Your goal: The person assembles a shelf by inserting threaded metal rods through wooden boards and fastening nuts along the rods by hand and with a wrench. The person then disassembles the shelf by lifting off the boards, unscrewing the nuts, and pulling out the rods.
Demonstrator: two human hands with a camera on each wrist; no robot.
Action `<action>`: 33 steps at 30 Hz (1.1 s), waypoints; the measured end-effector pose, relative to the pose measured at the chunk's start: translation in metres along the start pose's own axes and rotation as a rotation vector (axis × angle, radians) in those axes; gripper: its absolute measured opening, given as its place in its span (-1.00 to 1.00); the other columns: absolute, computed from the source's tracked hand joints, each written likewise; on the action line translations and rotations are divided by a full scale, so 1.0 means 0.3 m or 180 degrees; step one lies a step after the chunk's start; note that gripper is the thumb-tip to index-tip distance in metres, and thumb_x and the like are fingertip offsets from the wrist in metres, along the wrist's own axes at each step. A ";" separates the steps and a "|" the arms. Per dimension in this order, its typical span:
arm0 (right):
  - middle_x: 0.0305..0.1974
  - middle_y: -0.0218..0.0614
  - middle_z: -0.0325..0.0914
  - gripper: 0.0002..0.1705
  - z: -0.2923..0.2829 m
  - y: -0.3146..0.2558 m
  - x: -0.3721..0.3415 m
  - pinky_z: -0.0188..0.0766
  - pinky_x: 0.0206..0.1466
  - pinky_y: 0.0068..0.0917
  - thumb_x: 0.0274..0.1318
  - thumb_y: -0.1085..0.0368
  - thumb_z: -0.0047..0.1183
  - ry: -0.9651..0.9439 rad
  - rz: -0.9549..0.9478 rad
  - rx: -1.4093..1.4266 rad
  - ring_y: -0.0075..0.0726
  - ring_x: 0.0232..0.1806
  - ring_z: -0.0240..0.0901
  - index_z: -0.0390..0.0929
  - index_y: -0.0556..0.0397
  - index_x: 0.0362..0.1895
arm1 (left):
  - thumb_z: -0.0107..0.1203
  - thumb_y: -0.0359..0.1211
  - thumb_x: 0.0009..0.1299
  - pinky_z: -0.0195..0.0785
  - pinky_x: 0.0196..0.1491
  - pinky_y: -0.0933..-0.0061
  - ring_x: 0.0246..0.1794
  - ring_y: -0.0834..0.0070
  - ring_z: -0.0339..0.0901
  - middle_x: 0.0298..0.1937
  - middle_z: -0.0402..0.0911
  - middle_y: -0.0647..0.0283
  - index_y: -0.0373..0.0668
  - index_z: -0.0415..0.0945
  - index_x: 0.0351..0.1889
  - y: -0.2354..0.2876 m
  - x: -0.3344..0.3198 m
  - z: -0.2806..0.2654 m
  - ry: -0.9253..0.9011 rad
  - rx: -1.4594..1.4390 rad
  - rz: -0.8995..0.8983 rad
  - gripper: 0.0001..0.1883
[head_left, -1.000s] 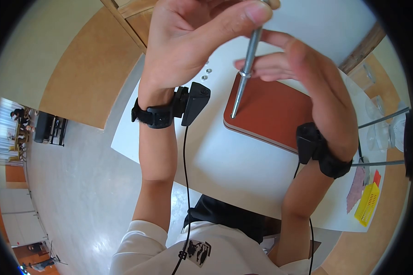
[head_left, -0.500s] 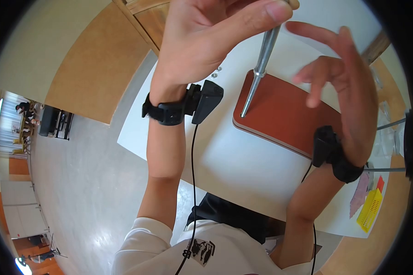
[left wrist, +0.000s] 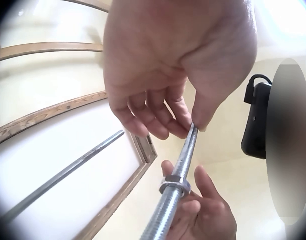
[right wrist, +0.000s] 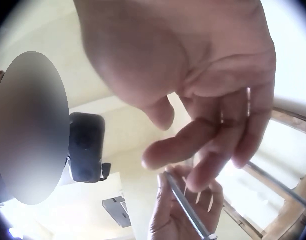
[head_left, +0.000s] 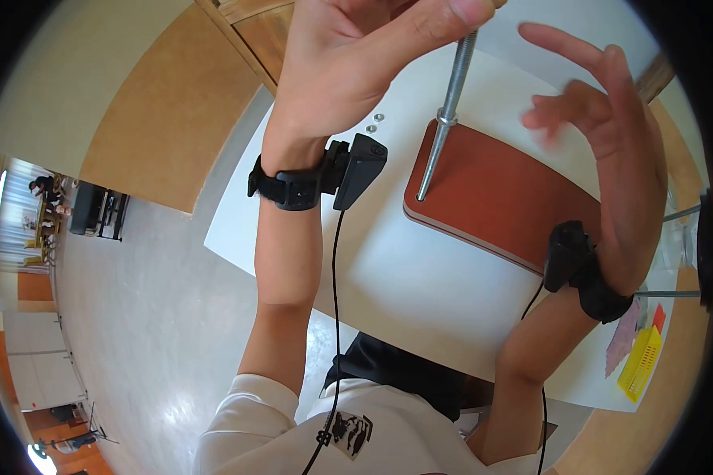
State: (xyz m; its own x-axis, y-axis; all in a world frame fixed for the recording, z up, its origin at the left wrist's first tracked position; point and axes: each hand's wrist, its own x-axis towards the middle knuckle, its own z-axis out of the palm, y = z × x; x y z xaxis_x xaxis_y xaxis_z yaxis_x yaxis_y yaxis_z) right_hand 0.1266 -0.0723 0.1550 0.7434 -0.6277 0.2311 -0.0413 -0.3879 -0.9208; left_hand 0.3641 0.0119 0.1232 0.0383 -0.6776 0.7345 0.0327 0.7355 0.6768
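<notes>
1. Pinching the threaded rod (head_left: 461, 71) near its upper end, between thumb and fingers of the left hand (head_left: 345, 83); keeping it tilted, upper end leaning right and far.
2. Drawn away from beside the rod over the last second: the right hand (head_left: 622, 158), now well apart from it on the right. Released, with fingers loosely bent and spread, gripping nothing. Somewhat blurred at the fingertips in the head view, so cannot tell their exact pose there.
3. Leaving, by that change, only the left hand on the rod, and so, by the look of it, the steadying to that one pinch.
4. Sitting around the rod, partway along its visible length: a metal nut (head_left: 447, 117), untouched by either hand. Looking little moved along the rod since a second ago; cannot tell whether turned.
5. Reaching down with its lower end to the hole at the near left corner of the red-brown board (head_left: 499, 190). Cannot tell how deep.
6. Lying flat on the white table (head_left: 372, 277): the board, along with two loose nuts (head_left: 371, 128) past its far left corner.
7. Placed at the table's right side, nearer the body: a yellow basket (head_left: 640, 364).
</notes>
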 end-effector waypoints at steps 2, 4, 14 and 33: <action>-0.10 -0.16 0.75 -0.18 0.092 0.023 0.000 0.25 0.46 -0.29 0.52 -0.27 -0.29 0.0156 -0.0480 -0.0123 -0.37 0.04 0.64 0.44 0.23 0.37 | 0.28 -0.38 0.49 0.54 0.02 0.50 -0.05 0.60 0.62 0.01 0.71 0.23 -0.25 0.63 0.08 0.005 0.004 0.003 0.0067 0.0312 0.0009 -0.75; 0.01 -0.09 0.72 -0.22 0.137 0.043 0.008 0.22 0.49 -0.28 0.54 -0.20 -0.30 -0.0101 -0.0919 -0.0006 -0.28 0.16 0.62 0.40 0.26 0.39 | 0.28 -0.37 0.49 0.54 0.03 0.49 -0.05 0.60 0.62 0.01 0.71 0.23 -0.25 0.63 0.08 0.010 0.003 0.003 0.0146 0.0630 0.0019 -0.74; 0.16 0.05 0.64 -0.21 0.011 0.012 0.003 0.35 0.35 -0.30 0.56 -0.22 -0.35 -0.0268 -0.0044 -0.0353 -0.21 0.13 0.64 0.53 0.27 0.27 | 0.27 -0.40 0.50 0.55 0.02 0.49 -0.05 0.58 0.64 -0.01 0.72 0.21 -0.27 0.62 0.08 -0.003 0.002 -0.002 0.0012 0.0245 0.0109 -0.75; 0.14 0.03 0.66 -0.25 0.144 0.043 -0.018 0.32 0.39 -0.23 0.53 -0.15 -0.23 -0.0483 -0.0681 0.0141 -0.17 0.19 0.61 0.32 0.21 0.47 | 0.26 -0.44 0.50 0.51 0.09 0.49 0.00 0.59 0.61 0.03 0.70 0.23 -0.28 0.62 0.09 -0.006 0.003 0.009 -0.0182 -0.0124 0.0223 -0.76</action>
State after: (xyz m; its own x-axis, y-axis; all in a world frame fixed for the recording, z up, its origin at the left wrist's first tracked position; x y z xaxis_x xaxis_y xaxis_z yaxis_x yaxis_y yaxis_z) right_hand 0.1510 -0.0448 0.1283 0.8238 -0.4249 0.3752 0.1543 -0.4688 -0.8697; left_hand 0.3614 0.0099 0.1228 -0.0152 -0.6227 0.7823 0.0707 0.7798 0.6220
